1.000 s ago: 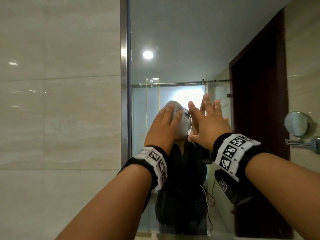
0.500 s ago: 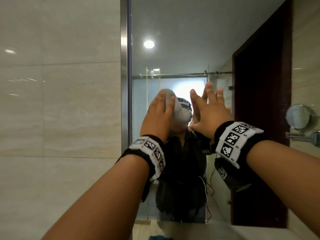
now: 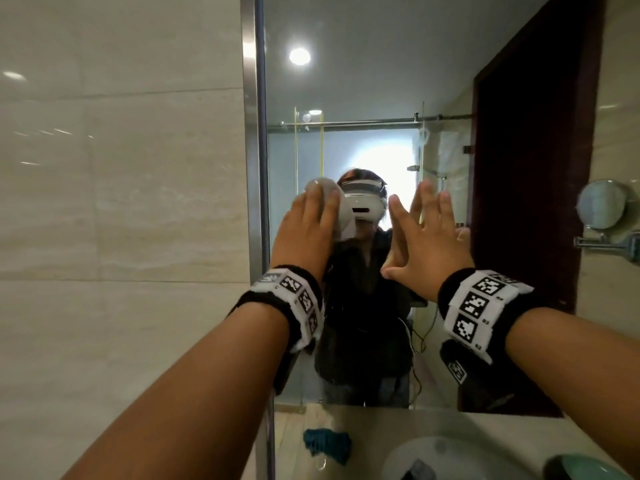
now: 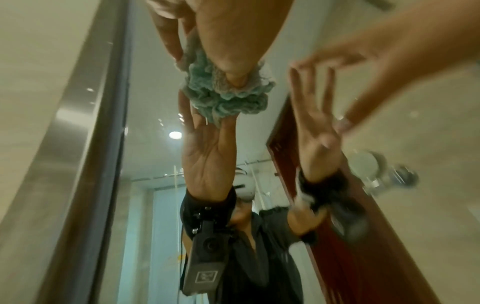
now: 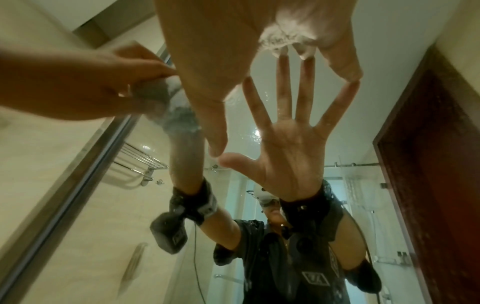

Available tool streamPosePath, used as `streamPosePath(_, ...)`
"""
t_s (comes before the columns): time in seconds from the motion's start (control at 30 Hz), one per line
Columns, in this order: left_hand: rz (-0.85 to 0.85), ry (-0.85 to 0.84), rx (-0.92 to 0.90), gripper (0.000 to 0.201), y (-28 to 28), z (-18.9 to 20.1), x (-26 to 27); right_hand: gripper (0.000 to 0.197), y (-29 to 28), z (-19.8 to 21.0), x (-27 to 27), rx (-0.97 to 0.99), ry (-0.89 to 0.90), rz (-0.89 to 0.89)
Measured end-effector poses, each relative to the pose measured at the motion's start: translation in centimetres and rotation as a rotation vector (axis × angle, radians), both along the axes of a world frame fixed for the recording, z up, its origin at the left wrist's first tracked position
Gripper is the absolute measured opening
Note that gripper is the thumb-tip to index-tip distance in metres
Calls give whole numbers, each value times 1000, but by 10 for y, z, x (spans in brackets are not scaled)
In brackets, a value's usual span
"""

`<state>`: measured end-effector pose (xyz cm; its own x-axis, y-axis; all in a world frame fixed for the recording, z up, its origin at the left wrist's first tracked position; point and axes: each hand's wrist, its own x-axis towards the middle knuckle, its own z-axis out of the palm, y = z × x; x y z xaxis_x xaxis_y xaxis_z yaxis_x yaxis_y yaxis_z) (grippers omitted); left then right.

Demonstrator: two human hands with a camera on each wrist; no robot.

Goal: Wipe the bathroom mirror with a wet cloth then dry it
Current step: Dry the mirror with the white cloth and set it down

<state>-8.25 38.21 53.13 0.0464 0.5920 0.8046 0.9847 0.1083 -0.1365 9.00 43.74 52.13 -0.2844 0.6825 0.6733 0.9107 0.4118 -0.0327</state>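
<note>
The bathroom mirror (image 3: 381, 64) fills the wall ahead, with a metal strip along its left edge. My left hand (image 3: 306, 230) grips a bunched teal-grey cloth (image 4: 226, 90) and presses it on the glass near that edge. The cloth (image 3: 334, 206) shows past my fingers in the head view. To the right my right hand (image 3: 427, 237) is spread open, with only its fingertips (image 5: 348, 72) on the glass. It holds nothing. Both hands (image 5: 78, 88) meet their reflections in the wrist views.
A tiled wall (image 3: 121, 202) lies left of the mirror. Below are a counter with a white basin (image 3: 450, 455) and a second teal cloth (image 3: 325, 441). A round mirror on an arm (image 3: 602, 206) sticks out at the right. A dark red door (image 3: 533, 202) is reflected.
Both hands have slid down the glass, the left one dragging the cloth. The right hand has drawn slightly away to the right. The view has dropped, bringing the counter and basin in.
</note>
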Motion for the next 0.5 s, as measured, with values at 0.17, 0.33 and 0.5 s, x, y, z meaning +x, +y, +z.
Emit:
streamPosePath(0.17, -63, -112, 14, 82, 9, -5, -4, 115, 3, 0, -5, -11, -2, -13)
streamPosePath(0.33, -102, 224, -49, 74, 15, -69, -2, 115, 3, -2, -4, -7, 4, -19)
streamPosePath(0.5, -169, 372, -11, 51, 11, -64, -20, 116, -2, 0, -3, -25, -13, -20)
